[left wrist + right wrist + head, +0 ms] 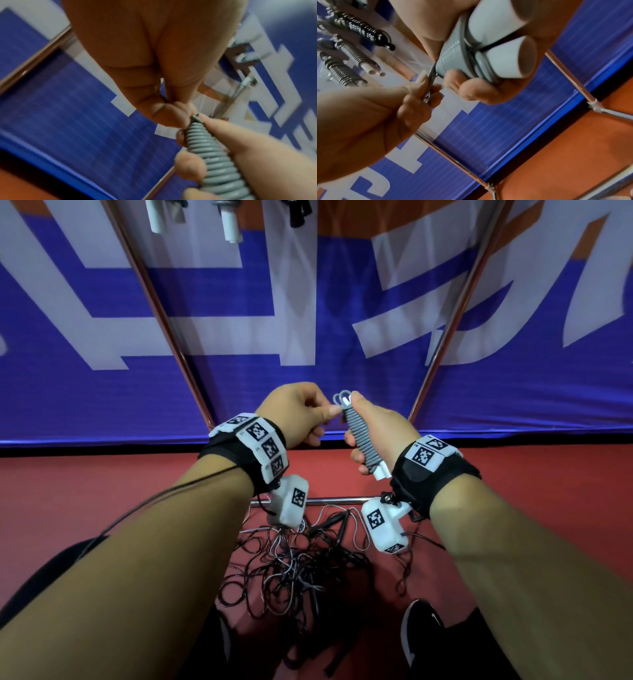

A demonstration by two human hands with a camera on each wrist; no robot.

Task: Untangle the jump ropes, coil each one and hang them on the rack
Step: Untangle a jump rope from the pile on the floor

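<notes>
Right hand [373,433] clamps the coiled grey jump rope [359,436] upright — steadying it — while left hand [298,412], at nine o'clock, pinches its top loops [342,398] to finish.

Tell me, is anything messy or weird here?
Yes. A tangled pile of ropes lies in a knotted heap on the red floor below the hands. The grey coiled rope in the right hand looks neat; the left hand pinches its loose loop end.
</notes>
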